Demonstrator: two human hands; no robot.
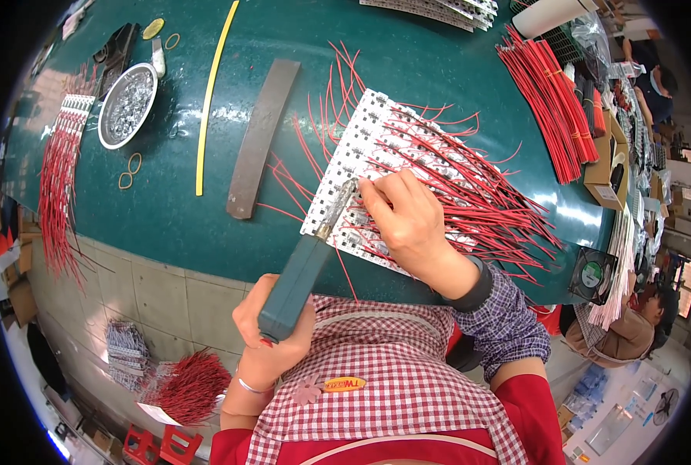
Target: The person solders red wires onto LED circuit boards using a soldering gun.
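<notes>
My left hand (272,335) grips the blue-green handle of a soldering iron (299,271), whose metal tip reaches up onto the near left part of a white circuit-board panel (345,159). Many red wires (469,186) are attached to the panel and fan out to the right. My right hand (403,217) presses down on the panel just right of the iron's tip, fingers curled on the wires there. The panel lies on a dark green table (407,54).
A long brown bar (261,136) and a yellow strip (212,93) lie left of the panel. A metal bowl (127,105) of small parts stands far left. Bundled red wires (553,101) lie far right, beside cardboard boxes (605,167). Another person (628,329) sits at right.
</notes>
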